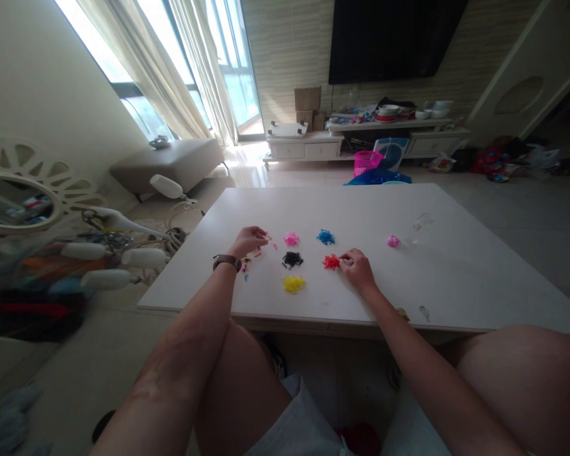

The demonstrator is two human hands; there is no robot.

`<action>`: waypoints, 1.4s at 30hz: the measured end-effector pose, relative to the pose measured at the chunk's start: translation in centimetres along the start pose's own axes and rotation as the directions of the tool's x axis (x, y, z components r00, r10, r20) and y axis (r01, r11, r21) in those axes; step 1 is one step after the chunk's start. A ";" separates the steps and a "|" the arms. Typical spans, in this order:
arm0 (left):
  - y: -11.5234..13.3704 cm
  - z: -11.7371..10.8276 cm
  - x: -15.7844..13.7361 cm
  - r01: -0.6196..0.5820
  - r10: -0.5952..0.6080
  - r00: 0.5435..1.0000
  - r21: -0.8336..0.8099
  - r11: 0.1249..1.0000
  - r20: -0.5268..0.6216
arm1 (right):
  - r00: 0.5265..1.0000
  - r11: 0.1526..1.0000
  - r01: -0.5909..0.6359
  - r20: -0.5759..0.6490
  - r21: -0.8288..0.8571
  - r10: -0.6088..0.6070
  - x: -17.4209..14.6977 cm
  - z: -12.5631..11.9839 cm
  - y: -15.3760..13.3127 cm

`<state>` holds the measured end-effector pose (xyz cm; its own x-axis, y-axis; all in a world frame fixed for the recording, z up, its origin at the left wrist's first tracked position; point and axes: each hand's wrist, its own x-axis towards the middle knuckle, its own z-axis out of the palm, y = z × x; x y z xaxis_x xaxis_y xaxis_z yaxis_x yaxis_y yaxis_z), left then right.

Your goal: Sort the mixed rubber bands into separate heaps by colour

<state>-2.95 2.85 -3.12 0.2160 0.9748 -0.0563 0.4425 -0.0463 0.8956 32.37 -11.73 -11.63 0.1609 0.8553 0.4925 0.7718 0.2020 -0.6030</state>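
Note:
Five-coloured heaps of small thin pieces, too small to name, lie on the white table (pixel 351 209): a pink heap (pixel 291 239), a blue heap (pixel 325 237), a black heap (pixel 292 259), a yellow heap (pixel 294 284) and a red heap (pixel 331 261). My right hand (pixel 358 268) touches the red heap's right side, its fingertips pinched together. Left of the pink heap, my left hand (pixel 249 241) is closed in a pinch above mixed small pieces (pixel 244 263); what its fingertips hold is too small to make out. That wrist wears a dark watch (pixel 227 261).
On the table's right side are a pink round object (pixel 393 241) and a clear plastic piece (pixel 424 220). Small items (pixel 424 313) lie near the front edge. A lamp with white shades (pixel 145 257) stands left of the table. Beyond it is a pink basket (pixel 367 163).

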 end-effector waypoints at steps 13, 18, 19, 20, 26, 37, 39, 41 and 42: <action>1.6 1.9 -0.1 -0.078 0.093 0.968 -0.076 0.994 0.232 | 1.000 1.000 -0.012 0.007 0.011 0.012 0.0 -0.2 -0.3; 1.0 1.8 0.2 -0.074 0.090 0.967 -0.077 0.994 0.237 | 1.000 1.000 0.001 0.004 0.008 -0.001 0.0 -0.1 -0.1; 1.0 1.8 0.2 -0.075 0.089 0.968 -0.070 0.995 0.236 | 1.000 1.000 -0.001 0.005 0.010 0.001 0.0 0.0 0.0; 0.9 1.8 0.3 -0.077 0.089 0.968 -0.060 0.995 0.234 | 1.000 1.000 -0.003 0.006 0.012 0.003 0.0 0.0 0.0; 1.1 1.7 0.2 -0.088 0.077 0.971 0.041 0.995 0.226 | 1.000 1.000 -0.009 0.004 0.017 0.009 0.0 -0.1 -0.2; 4.3 5.8 -1.5 -0.248 0.214 0.890 0.033 0.968 0.403 | 0.958 0.961 0.272 0.100 -0.042 -0.267 -1.5 -0.3 -4.6; 5.1 6.9 -2.1 -0.278 0.235 0.857 0.027 0.960 0.458 | 0.934 0.938 0.342 0.131 -0.052 -0.333 -1.8 0.1 -5.8; 5.7 7.7 -2.5 -0.295 0.247 0.825 0.015 0.955 0.508 | 0.904 0.913 0.405 0.169 -0.047 -0.392 -1.9 0.3 -6.6; 5.9 8.0 -2.7 -0.300 0.251 0.812 0.007 0.954 0.528 | 0.892 0.903 0.427 0.188 -0.045 -0.412 -2.0 0.3 -6.8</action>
<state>6.06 -1.76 -1.23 0.7455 0.6643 -0.0539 0.3638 -0.3378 0.8681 26.64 -14.61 -8.73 -0.2902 0.7693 0.5692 0.7933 0.5260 -0.3066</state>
